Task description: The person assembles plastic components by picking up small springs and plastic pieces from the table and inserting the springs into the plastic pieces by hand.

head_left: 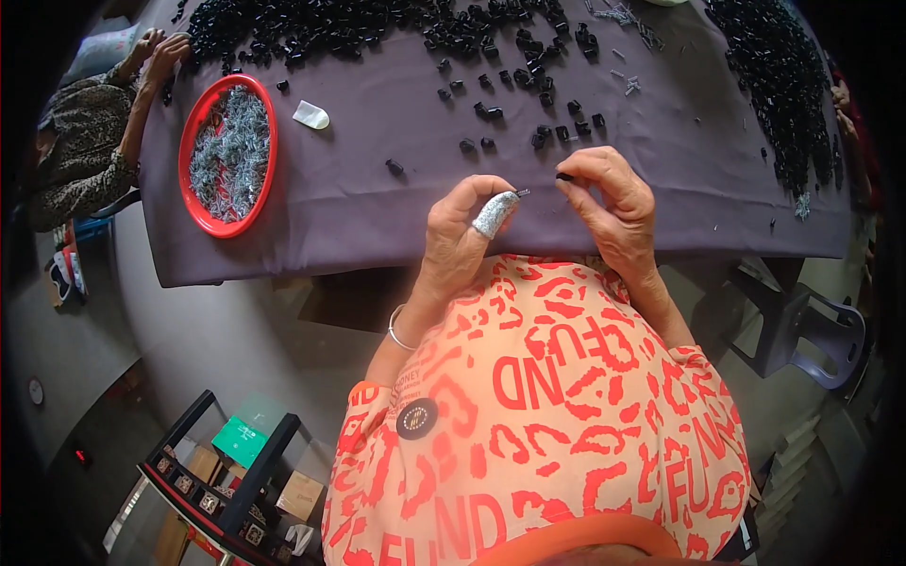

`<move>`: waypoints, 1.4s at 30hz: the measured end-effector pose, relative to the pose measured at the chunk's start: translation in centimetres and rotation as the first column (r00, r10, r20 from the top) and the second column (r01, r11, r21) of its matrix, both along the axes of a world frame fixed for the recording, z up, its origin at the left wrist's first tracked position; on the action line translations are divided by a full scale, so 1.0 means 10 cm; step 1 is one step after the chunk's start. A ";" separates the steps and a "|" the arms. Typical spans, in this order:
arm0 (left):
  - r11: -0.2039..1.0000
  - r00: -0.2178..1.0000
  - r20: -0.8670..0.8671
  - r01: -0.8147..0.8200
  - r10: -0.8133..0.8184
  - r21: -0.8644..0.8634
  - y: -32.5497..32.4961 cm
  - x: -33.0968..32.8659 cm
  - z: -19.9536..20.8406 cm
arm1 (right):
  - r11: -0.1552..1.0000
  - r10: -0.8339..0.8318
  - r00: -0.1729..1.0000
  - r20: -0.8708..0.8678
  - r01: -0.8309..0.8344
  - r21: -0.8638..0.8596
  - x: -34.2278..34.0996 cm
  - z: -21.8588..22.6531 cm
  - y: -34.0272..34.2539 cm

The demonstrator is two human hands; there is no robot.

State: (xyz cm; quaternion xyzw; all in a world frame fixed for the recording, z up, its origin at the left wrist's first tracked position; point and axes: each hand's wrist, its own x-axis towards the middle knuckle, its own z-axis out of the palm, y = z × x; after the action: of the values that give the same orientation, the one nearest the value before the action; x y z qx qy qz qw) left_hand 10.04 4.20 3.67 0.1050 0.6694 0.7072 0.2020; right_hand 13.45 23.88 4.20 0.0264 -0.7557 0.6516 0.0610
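My left hand (462,226) is closed in a pinch, with a pale speckled finger cover (495,215) on its thumb. A small metal spring (524,192) sticks out from between the fingertips. My right hand (613,203), just to the right, pinches a small black plastic part (564,176), mostly hidden by the fingers. The two hands are a short gap apart, above the table's near edge. Beyond them lie several loose black plastic parts (542,138) of the same sort. Left of my hands, a red oval basin (274,141) holds a tangled heap of silvery springs (226,156).
A dark cloth covers the table (359,217). A large heap of black parts (283,28) spreads along the far side, another heap (774,85) at the right. A white finger cover (311,115) lies by the basin. Another person's hands (160,52) rest at the far left.
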 end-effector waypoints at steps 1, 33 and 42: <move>1.000 1.000 -0.016 0.001 -0.002 -0.018 0.00 0.00 0.00 | 0.999 -0.023 1.000 -0.007 0.023 0.028 0.00 0.01 0.01; 0.997 0.997 -0.013 -0.077 0.077 -0.004 0.05 0.04 0.01 | 1.000 0.028 0.999 0.021 -0.028 -0.006 0.01 0.05 -0.20; 0.998 0.984 -0.172 -0.054 0.055 0.009 0.03 0.01 -0.06 | 0.975 0.029 0.975 0.221 0.021 -0.220 0.02 0.03 -0.18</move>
State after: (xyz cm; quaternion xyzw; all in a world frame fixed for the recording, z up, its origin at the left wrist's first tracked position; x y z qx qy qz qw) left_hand 10.10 4.47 3.11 0.1476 0.6855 0.7021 0.1238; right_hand 13.65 22.08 4.49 -0.0524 -0.6806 0.7305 -0.0229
